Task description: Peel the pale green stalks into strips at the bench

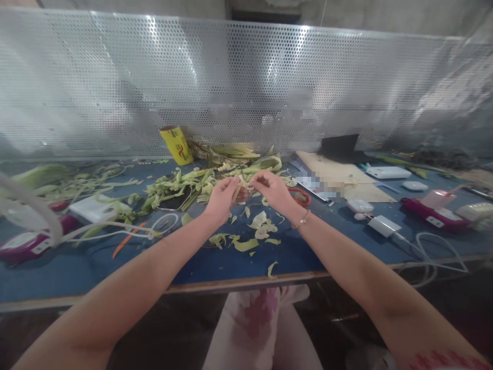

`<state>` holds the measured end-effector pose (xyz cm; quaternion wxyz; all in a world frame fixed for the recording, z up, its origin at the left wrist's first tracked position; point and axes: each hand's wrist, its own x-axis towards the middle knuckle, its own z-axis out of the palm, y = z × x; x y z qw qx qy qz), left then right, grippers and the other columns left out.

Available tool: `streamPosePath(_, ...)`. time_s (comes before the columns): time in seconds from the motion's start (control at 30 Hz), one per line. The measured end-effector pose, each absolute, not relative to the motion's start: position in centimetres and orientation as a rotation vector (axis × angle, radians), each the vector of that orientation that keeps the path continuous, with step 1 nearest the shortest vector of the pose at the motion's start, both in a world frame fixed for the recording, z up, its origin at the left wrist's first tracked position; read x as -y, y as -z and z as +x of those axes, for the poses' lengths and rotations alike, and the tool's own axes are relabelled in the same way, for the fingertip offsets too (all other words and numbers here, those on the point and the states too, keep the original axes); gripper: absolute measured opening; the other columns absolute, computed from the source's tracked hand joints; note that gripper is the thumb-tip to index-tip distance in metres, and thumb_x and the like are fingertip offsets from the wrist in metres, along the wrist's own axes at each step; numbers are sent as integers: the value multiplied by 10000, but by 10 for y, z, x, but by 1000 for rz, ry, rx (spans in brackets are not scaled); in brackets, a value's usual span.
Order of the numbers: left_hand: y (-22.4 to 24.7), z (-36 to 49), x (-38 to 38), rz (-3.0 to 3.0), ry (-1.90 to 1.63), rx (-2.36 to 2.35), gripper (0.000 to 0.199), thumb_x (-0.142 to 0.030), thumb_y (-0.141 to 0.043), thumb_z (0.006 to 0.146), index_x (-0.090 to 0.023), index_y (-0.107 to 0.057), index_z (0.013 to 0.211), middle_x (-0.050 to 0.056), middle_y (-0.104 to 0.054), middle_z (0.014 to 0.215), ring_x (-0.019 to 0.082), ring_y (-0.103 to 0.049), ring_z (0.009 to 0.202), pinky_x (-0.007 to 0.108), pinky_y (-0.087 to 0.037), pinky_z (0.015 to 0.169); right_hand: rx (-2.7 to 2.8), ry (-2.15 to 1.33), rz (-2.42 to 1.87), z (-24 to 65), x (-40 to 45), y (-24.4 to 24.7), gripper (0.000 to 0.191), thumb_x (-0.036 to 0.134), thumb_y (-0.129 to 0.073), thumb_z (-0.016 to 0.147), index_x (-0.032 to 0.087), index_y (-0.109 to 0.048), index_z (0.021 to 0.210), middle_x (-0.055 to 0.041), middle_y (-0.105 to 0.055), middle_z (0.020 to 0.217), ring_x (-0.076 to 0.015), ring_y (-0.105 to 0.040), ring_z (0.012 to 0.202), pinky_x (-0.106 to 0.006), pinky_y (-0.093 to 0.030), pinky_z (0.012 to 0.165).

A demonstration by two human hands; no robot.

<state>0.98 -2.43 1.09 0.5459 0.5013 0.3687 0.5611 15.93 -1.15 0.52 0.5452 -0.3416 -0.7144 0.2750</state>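
My left hand (227,195) is closed, its fingers wrapped round a pale green plant piece (241,181) near the middle of the blue table. Right beside it, my right hand (271,189) pinches at the same pale piece with thumb and forefinger. Behind and to the left of both hands lies a heap of green stalks and leaves (173,186). Torn pale leaf scraps (263,226) are scattered on the table between my forearms. A red ring-shaped object (302,197) shows behind my right wrist, partly hidden.
A yellow roll (177,145) stands tilted at the back, before a perforated metal panel (154,87). Brown paper (358,180) lies right of centre. White chargers, cables and a purple power strip (435,216) are at the right. An orange strip (128,239) and more cables lie left.
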Motion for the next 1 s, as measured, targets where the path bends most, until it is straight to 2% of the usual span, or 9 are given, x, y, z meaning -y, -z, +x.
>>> streamPosePath(0.17, -11, 8, 22, 1252, -1318, -1009, 267, -411, -630, 693, -178, -501, 691, -32, -563, 475, 85, -508, 389, 218, -463, 441, 1873, -474, -810, 158, 17, -5, 113, 285, -570, 789, 186, -564, 735, -23, -605, 737, -141, -557, 685, -282, -453, 653)
streamPosePath(0.4, -12, 2, 20, 1470, -1332, -1107, 103, -249, -492, 752, -202, -430, 685, -47, -538, 450, 116, -522, 390, 239, -439, 431, 1970, -357, -789, 157, 22, -9, 119, 226, -566, 793, 190, -575, 680, -23, -595, 719, -144, -542, 689, -291, -443, 656)
streamPosePath(0.53, -14, 5, 24, 1531, -1371, -1173, 137, -203, -431, 781, -208, -377, 656, -72, -408, 396, 82, -395, 346, 207, -326, 394, 1998, -344, -753, 157, 23, -8, 125, 217, -573, 795, 190, -563, 674, -21, -577, 715, -144, -535, 698, -292, -431, 658)
streamPosePath(0.6, -12, 6, 23, 1492, -1398, -1160, 156, -209, -420, 796, -215, -349, 657, -84, -315, 393, 73, -321, 341, 200, -261, 378, 2007, -352, -735, 157, 23, -8, 128, 197, -585, 784, 186, -551, 661, -16, -564, 707, -140, -526, 696, -288, -422, 657)
streamPosePath(0.7, -7, 6, 19, 1468, -1427, -1131, 168, -244, -419, 820, -219, -337, 676, -84, -255, 438, 67, -267, 351, 203, -218, 378, 1999, -393, -720, 156, 25, -8, 145, 187, -583, 781, 181, -527, 648, -7, -538, 690, -128, -506, 673, -279, -409, 635)
streamPosePath(1.0, -3, 4, 13, 1512, -1469, -973, 226, -376, -436, 852, -230, -333, 713, -63, -264, 526, 69, -293, 394, 207, -243, 396, 1911, -617, -733, 159, 28, -13, 260, 372, -597, 778, 190, -475, 637, 6, -504, 650, -109, -436, 581, -273, -369, 544)
